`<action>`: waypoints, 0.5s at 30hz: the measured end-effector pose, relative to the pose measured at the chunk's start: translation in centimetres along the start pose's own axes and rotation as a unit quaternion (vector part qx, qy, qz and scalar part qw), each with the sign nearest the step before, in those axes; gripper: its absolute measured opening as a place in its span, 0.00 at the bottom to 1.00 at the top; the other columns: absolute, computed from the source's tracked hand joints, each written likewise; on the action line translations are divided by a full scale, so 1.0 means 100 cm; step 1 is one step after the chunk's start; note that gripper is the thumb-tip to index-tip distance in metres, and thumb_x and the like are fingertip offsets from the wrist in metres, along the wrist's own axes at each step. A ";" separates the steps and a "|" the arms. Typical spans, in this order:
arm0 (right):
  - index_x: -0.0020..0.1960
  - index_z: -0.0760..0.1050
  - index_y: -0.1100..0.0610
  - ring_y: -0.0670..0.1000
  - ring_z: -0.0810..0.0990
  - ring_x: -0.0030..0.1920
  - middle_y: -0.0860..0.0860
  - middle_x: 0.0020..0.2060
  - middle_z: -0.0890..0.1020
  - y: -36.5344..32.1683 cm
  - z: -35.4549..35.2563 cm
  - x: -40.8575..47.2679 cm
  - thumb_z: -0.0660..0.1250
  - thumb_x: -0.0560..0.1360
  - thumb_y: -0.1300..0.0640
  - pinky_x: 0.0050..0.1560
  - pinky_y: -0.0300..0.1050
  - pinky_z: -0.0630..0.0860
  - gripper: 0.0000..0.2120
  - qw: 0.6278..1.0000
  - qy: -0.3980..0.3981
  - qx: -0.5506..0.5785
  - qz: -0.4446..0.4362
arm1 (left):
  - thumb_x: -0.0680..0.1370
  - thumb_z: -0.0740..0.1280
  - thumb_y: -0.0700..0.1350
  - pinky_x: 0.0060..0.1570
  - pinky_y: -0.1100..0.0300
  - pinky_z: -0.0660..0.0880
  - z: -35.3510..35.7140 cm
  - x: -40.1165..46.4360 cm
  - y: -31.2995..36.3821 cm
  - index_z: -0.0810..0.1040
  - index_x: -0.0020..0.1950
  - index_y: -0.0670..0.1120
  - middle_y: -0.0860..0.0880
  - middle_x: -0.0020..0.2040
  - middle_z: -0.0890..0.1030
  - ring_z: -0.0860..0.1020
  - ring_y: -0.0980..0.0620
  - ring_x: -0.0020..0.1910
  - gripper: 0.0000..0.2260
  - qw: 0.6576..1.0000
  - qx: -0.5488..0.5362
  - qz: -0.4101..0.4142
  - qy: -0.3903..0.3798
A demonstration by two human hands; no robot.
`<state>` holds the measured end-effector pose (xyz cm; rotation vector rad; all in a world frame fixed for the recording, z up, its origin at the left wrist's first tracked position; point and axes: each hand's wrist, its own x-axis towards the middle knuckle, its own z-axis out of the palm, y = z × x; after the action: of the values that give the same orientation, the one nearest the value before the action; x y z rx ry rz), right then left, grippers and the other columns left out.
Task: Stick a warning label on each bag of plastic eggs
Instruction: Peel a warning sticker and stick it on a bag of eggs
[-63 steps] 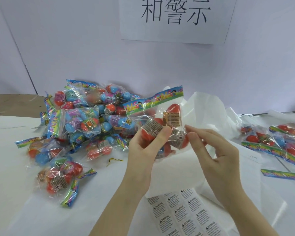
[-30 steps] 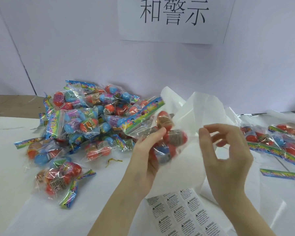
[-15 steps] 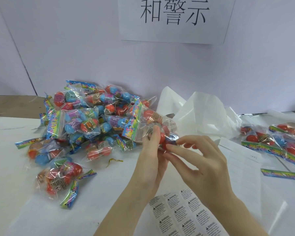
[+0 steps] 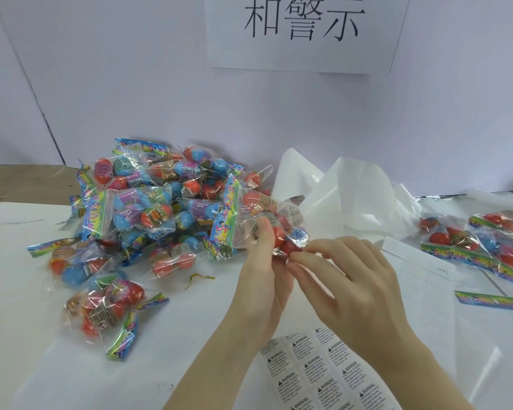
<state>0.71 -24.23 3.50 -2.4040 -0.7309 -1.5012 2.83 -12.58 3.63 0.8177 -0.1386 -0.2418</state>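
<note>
- A pale wall with a printed paper sign (image 4: 304, 31) backs a white-covered table (image 4: 18, 335); crumpled white sheets (image 4: 347, 196) rise at about one o'clock from the hands.
- At ten o'clock from the hands lies the pile of bagged eggs (image 4: 148, 208), a loose heap of clear packets with rainbow header cards; one stray bag (image 4: 107, 315) sits apart at eight o'clock.
- The left hand (image 4: 264, 276) grasps the held bag (image 4: 261, 214) from below — thumb up against the eggs, fingers curled behind the film. The bag rises from that hand toward eleven o'clock; its long axis runs roughly left to right, header card at the left end, eggs at the right.
- The right hand (image 4: 356, 294) meets the bag's lower right corner, index finger and thumb pinched on the film beside a red egg. Whether a label sits under those fingertips I cannot tell.
- The relation that matters, in my judgement: the bag's free face lies at twelve o'clock from the right hand, touching it, so that hand is the nearer one for pressing — the left only steadies.
- The label sheet (image 4: 317, 371) lies at six o'clock, just below both wrists.
- A second group of bags (image 4: 480, 241) rests at three o'clock, well apart.
</note>
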 end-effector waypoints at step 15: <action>0.41 0.84 0.60 0.49 0.72 0.37 0.53 0.38 0.83 0.005 -0.002 -0.001 0.70 0.71 0.64 0.35 0.40 0.71 0.04 0.999 0.001 0.043 0.024 | 0.70 0.59 0.58 0.40 0.67 0.76 0.003 0.000 -0.003 0.67 0.69 0.37 0.47 0.45 0.81 0.79 0.57 0.37 0.33 0.999 0.021 0.037 -0.005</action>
<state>0.74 -24.78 3.55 -2.3389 -0.7160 -1.4247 2.77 -12.99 3.63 0.8523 -0.1833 -0.1731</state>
